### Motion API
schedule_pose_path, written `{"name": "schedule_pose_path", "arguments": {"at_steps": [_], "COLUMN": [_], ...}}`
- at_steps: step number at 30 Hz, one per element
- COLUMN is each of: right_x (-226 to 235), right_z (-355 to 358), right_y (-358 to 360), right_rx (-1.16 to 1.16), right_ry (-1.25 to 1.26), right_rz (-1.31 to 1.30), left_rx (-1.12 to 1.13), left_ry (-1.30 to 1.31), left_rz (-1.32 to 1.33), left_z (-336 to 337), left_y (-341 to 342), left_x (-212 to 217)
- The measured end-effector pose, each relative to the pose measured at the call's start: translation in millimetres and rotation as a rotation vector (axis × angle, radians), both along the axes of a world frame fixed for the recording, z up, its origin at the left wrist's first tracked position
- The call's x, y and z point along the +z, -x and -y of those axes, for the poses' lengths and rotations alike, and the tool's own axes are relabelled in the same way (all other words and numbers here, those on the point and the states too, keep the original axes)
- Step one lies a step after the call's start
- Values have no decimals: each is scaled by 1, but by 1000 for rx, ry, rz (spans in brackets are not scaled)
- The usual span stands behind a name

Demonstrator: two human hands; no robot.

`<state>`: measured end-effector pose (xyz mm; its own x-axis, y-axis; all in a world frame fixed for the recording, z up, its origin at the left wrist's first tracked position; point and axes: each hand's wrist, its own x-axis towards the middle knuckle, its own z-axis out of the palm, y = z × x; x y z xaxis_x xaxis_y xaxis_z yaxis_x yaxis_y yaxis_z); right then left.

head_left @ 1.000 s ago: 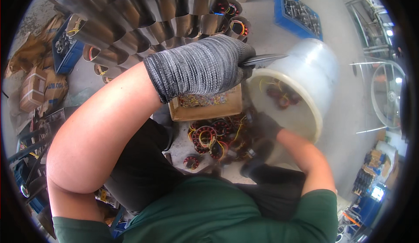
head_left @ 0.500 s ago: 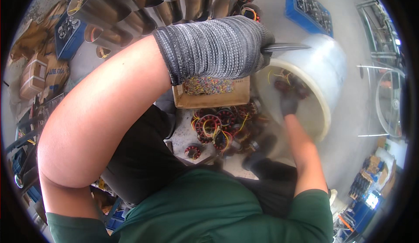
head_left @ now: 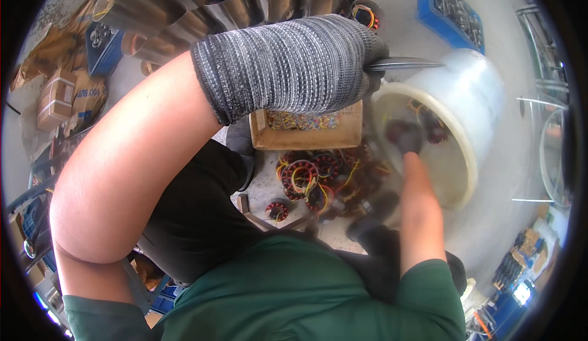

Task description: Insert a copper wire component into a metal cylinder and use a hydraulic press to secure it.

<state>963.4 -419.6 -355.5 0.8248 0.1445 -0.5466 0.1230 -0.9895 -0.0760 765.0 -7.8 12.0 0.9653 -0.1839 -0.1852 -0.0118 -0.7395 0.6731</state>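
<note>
My left hand, in a grey knitted glove, is raised close in front of me. It is closed around scissors, whose slim pointed metal blades stick out to the right. My right hand, in a dark glove and smeared by motion, is inside the mouth of a tilted white plastic bucket. A blurred red wire-wound motor stator shows at its fingers and appears gripped. Another stator lies deeper in the bucket. Below, a heap of red stators with yellow leads lies on the floor.
A cardboard box of colourful wire clippings stands beyond my legs. Metal cylinders are stacked at the far left. Blue crates of metal parts stand at the far right and far left. A taped carton sits at left.
My right hand has shifted within the bucket, away from the stator deeper inside, with a red stator moving along. My left hand keeps holding the scissors. The whole view has shifted slightly.
</note>
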Motion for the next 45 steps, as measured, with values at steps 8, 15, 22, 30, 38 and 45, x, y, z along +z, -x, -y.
{"name": "schedule_pose_path", "arguments": {"at_steps": [8,15,22,30,38,45], "right_x": [-43,-47,36,36,63,-31], "right_z": [4,37,-1,-41,-23,68], "right_y": [43,38,54,130,61,-81], "right_rx": [496,187,67,206,265,191], "right_ry": [146,-137,-139,-228,-292,-277], "right_rz": [99,58,86,-222,122,569], "left_rx": [51,23,30,-96,-87,-13], "left_ry": [-132,-112,-88,-295,-237,-240], "left_rz": [101,79,108,285,208,75], "left_z": [11,13,8,18,17,11], "left_y": [5,1,11,-19,-6,1], "left_x": [13,16,28,-6,-2,4]}}
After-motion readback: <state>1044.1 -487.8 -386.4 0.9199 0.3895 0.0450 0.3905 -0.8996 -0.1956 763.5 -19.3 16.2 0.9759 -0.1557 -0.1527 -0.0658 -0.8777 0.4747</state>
